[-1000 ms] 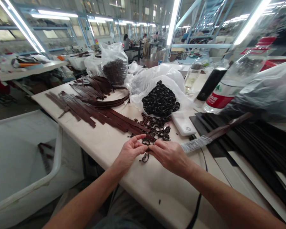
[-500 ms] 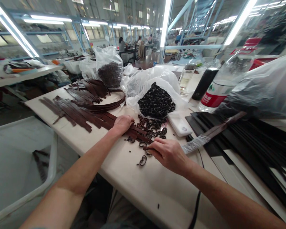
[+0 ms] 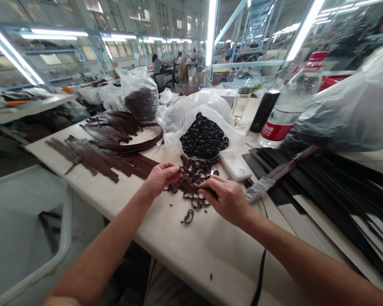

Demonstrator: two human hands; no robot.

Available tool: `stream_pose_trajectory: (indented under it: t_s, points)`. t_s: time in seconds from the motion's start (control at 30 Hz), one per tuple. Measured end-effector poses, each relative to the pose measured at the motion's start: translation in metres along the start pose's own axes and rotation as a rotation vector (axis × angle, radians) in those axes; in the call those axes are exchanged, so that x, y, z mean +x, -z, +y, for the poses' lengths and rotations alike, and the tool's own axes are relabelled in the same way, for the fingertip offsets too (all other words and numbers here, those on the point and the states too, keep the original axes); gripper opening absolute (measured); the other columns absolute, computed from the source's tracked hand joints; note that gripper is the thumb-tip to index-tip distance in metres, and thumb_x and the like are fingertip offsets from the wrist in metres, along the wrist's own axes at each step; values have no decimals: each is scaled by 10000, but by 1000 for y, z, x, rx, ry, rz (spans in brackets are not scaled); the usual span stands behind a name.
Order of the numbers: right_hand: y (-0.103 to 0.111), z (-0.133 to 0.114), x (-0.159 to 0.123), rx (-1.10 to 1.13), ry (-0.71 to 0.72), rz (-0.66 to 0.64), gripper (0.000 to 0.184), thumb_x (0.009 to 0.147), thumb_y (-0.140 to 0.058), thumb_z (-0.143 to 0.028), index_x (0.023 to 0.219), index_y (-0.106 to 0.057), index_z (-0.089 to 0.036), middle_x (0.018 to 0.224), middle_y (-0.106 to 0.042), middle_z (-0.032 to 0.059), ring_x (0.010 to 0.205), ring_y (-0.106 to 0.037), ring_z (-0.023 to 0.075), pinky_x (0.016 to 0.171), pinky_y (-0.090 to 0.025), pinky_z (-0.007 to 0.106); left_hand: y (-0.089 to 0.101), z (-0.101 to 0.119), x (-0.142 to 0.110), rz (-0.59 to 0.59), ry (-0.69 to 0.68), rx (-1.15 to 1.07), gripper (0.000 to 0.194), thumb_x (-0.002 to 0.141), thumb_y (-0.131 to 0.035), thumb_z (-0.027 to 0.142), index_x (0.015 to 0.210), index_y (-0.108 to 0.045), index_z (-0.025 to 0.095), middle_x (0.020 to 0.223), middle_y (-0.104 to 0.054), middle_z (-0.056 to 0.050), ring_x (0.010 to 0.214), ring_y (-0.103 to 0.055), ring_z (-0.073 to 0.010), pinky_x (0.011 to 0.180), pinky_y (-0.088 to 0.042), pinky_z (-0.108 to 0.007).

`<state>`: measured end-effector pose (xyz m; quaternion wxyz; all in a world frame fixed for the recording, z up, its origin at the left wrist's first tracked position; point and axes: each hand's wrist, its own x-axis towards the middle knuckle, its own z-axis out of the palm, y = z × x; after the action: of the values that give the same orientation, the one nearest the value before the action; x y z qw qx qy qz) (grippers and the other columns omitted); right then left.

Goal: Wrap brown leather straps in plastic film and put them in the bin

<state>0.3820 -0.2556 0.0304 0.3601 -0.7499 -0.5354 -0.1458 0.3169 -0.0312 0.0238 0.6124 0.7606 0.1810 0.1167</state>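
My left hand (image 3: 162,179) is closed in a pinch, thumb against forefinger, over the brown straps. Something small and dark shows at its fingertips, too small to name. My right hand (image 3: 225,196) grips the end of a flat brown strap (image 3: 189,186), which runs leftward under my left hand. Around the strap lie loose dark strap loops (image 3: 196,203), several of them curled like small rings. More brown straps (image 3: 83,153) are spread out on the left of the table. Behind my hands, an open plastic bag (image 3: 207,102) spills black loops (image 3: 204,138).
A white power bank (image 3: 235,166) lies right of the loops. Behind it stand a glass flask (image 3: 241,104), a black cylinder (image 3: 264,111) and a water bottle (image 3: 279,123). Black strips (image 3: 309,187) cover the right side. A white bin (image 3: 67,221) stands at lower left.
My left hand has lifted off the straps and turned into a pinch. My right hand still grips the strap end, now slightly higher in view. The whole view has shifted a little.
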Motion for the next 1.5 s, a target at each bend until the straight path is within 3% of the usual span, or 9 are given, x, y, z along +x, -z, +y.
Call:
stream_pose_trajectory:
  t_s: [0.1,0.23,0.33,0.5,0.77,1.1,1.27,1.5]
  points:
    - [1,-3,1,23,-22,37,148,927,-566,-277,835,-639,-188,743,-641,23,629,-591,130,600,-416,235,-18,2,-34,-55,171,-553,309,623,-820,352,723,-608,151,797,-704,-39,635,-648,-112,630,-518,-223]
    - [2,-8,0,33,-23,22,191,941,-548,-292,821,-646,-181,746,-645,30,647,-602,133,613,-429,234,-36,3,-60,-30,189,-690,299,594,-864,302,697,-631,145,703,-669,3,592,-620,-86,605,-516,-196]
    - [3,-11,-1,21,-18,-10,215,951,-527,-306,831,-654,-181,759,-647,35,644,-589,129,613,-425,232,-42,3,-65,-22,165,-699,293,606,-862,300,689,-627,144,667,-639,21,586,-608,-78,610,-522,-195]
    - [2,-12,-2,46,8,-33,212,951,-536,-301,828,-656,-176,761,-642,33,644,-580,124,612,-414,228,-45,1,-66,2,149,-723,311,619,-861,298,840,-688,165,777,-698,0,629,-638,-86,613,-533,-195]
    - [1,-13,-1,197,-2,-36,142,914,-594,-269,813,-653,-187,747,-645,24,640,-592,130,598,-423,233,-37,2,-80,-39,33,-562,322,602,-872,232,902,-763,187,868,-756,-39,726,-666,-122,720,-548,-228]
    - [-6,-14,-3,336,-62,-62,63,867,-650,-218,818,-673,-186,752,-676,16,656,-615,124,610,-447,225,-42,-1,-81,43,-79,-427,181,639,-842,268,794,-778,199,750,-746,-31,583,-632,-119,596,-535,-238]
    - [-2,-9,1,302,-56,-98,121,832,-714,-266,922,-720,-185,816,-715,27,697,-654,135,658,-474,229,-33,-4,-83,78,-126,-387,147,678,-819,262,807,-779,204,762,-744,-30,592,-639,-119,600,-526,-233]
    - [-2,-12,0,237,-31,-137,79,859,-666,-242,849,-704,-174,742,-684,22,631,-603,121,603,-428,223,-27,-10,-86,94,-102,-398,155,680,-819,267,807,-773,190,740,-737,-36,587,-643,-129,601,-531,-249]
